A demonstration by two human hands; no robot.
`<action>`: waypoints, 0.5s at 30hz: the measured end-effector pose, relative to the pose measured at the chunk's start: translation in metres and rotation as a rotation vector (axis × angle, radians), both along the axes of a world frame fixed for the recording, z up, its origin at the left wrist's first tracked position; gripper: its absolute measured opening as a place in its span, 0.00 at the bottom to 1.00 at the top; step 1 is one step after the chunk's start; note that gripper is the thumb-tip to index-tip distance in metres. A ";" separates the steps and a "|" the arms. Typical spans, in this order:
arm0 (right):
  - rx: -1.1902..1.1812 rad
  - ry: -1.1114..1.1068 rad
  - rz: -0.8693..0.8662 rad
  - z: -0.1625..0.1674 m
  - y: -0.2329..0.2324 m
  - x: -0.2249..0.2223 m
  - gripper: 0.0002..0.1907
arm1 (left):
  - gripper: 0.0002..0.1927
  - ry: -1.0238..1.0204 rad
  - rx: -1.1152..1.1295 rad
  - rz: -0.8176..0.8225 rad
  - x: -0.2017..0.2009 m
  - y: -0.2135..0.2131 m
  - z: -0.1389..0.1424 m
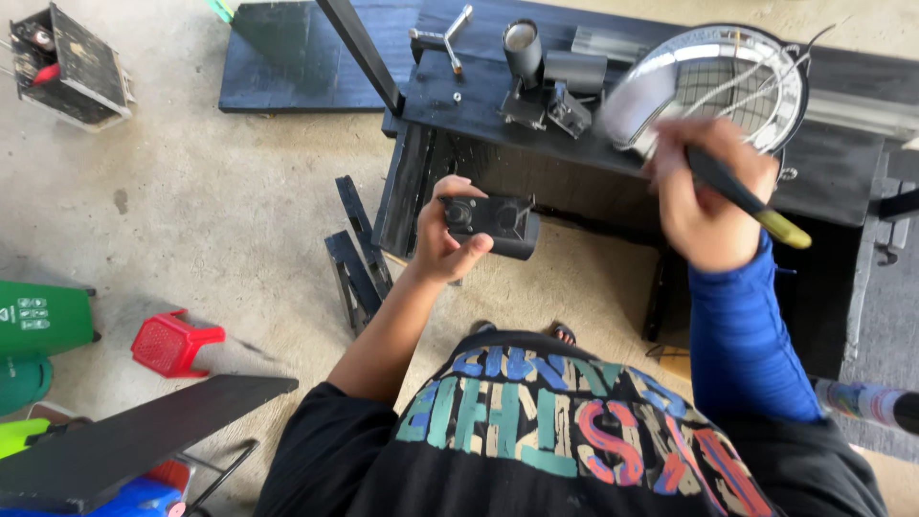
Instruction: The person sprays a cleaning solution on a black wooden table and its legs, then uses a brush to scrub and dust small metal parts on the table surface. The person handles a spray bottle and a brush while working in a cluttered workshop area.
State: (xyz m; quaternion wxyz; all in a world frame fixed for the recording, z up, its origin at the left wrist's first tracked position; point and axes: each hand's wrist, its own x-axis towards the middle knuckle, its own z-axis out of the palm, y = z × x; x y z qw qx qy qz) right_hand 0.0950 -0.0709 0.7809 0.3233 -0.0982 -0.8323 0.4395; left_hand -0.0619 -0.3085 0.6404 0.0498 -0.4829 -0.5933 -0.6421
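Down low, left hand closed around a small black boxy part, thumb under its near side, fingers curled over the left end; held in the air just off the near edge of the black workbench, not touching it. Right hand, blurred, clenched on a dark-handled brush with a yellowish end, handle slanting toward the lower right; blue sleeve running down from the wrist. Just beyond the right hand, at the bench's far right part, a round shiny metal housing with a wire grille across it, tilted, its near rim beside the knuckles; cannot tell whether brush and rim touch. Near the bench's middle, a black cylindrical fitting on a bracket, with a metal handle piece toward the far left corner. Off the bench, on the concrete floor: two dark slats leaning by the bench's left side, a small red plastic stool well to the left, a green container at the left edge.
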 end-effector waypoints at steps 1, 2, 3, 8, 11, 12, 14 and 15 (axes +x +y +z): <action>-0.073 -0.031 0.283 -0.002 0.003 0.001 0.07 | 0.28 0.007 -0.002 0.002 -0.001 0.001 0.002; -0.150 -0.066 0.570 -0.003 0.005 0.004 0.08 | 0.27 0.009 -0.011 0.006 -0.001 0.001 0.004; -0.237 -0.109 0.852 -0.006 0.005 0.007 0.08 | 0.27 -0.004 -0.025 0.006 0.000 0.001 0.005; -0.294 0.046 0.584 -0.005 -0.003 0.014 0.10 | 0.31 -0.185 0.004 -0.062 0.004 0.002 0.001; -0.188 0.104 0.816 0.000 -0.009 0.012 0.12 | 0.30 -0.157 0.024 -0.084 0.005 0.003 -0.002; -0.163 0.120 0.896 0.001 -0.010 0.011 0.12 | 0.29 -0.128 0.034 -0.088 0.004 0.004 -0.002; -0.033 -0.009 0.353 0.000 -0.013 0.010 0.09 | 0.32 -0.242 0.035 -0.106 0.004 0.006 -0.002; 0.041 -0.059 0.087 -0.002 -0.013 0.010 0.07 | 0.33 -0.288 0.043 -0.111 0.002 0.008 -0.001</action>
